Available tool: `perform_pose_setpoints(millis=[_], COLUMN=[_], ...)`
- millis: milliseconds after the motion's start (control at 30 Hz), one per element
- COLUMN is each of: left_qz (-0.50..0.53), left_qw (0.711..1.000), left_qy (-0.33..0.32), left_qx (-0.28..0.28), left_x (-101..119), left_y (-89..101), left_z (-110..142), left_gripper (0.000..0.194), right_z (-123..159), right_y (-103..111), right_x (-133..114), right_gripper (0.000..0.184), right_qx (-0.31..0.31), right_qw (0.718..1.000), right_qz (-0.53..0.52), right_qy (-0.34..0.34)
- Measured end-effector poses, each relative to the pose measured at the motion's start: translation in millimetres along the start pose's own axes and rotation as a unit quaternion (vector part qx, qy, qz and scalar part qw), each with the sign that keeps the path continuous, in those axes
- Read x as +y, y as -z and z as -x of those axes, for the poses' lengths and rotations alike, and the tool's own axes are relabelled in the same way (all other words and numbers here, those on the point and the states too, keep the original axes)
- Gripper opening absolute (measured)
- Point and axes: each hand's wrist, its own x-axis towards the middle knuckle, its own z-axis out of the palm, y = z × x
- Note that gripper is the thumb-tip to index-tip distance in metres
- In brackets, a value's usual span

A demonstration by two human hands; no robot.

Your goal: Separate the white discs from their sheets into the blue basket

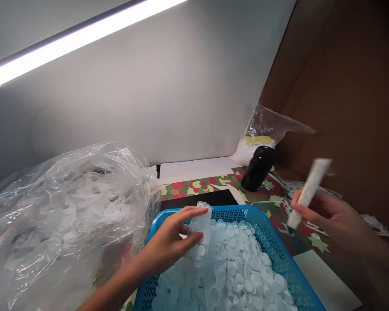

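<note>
My left hand (176,233) pinches a translucent plastic strip (203,242) with round shapes along it, held upright over the basket. Below it, a blue plastic basket (287,263) with perforated sides holds a heap of small white round discs (246,276). To the right of the basket, my right hand (327,211) grips a white stick-shaped tool (309,188) with a dark lower tip. That tool is tilted and blurred by motion, so its exact kind cannot be made out. It is apart from the strip.
A large clear bag (84,203) of white pieces fills the left. Behind the basket are a black flat sheet (197,198), a black bottle-like object (258,168) and a bag with a yellow label (259,140). White paper (327,280) lies right, on a camouflage-patterned cover (275,216).
</note>
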Motion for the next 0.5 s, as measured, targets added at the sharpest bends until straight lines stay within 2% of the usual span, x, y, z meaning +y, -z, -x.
perform_pose_setpoints(millis=[33, 100, 167, 267, 400, 500], left_qz=[-0.003, -0.006, -0.003, 0.003, 0.027, 0.047], left_qw=[1.000, 1.000, 1.000, 1.000, 0.999, 0.997], left_qy=[0.001, 0.008, 0.012, 0.010, 0.042, 0.055], left_qx=[0.001, 0.007, 0.013, 0.018, 0.010, 0.010], left_x=[-0.1, -0.5, -0.9, -1.2, -1.5, -1.4], left_y=[0.3, 0.6, 0.7, 0.5, 0.2, 0.4], left_z=[-0.1, -0.4, -0.5, 0.1, 1.1, 0.9], left_gripper=[0.040, 0.042, 0.043, 0.046, 0.052, 0.053], right_z=[-6.4, -19.0, -30.7, -46.7, -67.2, -77.7], right_y=[-12.1, -38.1, -61.1, -83.2, -95.1, -100.6], right_x=[-9.2, -23.8, -32.6, -36.9, -37.7, -38.8], right_gripper=[0.005, 0.006, 0.004, 0.013, 0.010, 0.007], right_qx=[0.027, 0.025, -0.024, -0.097, -0.155, -0.172], right_qw=[0.999, 0.997, 0.999, 0.990, 0.964, 0.949], right_qz=[-0.012, -0.048, -0.046, -0.018, -0.016, -0.005], right_qy=[-0.043, -0.047, -0.002, 0.097, 0.213, 0.263])
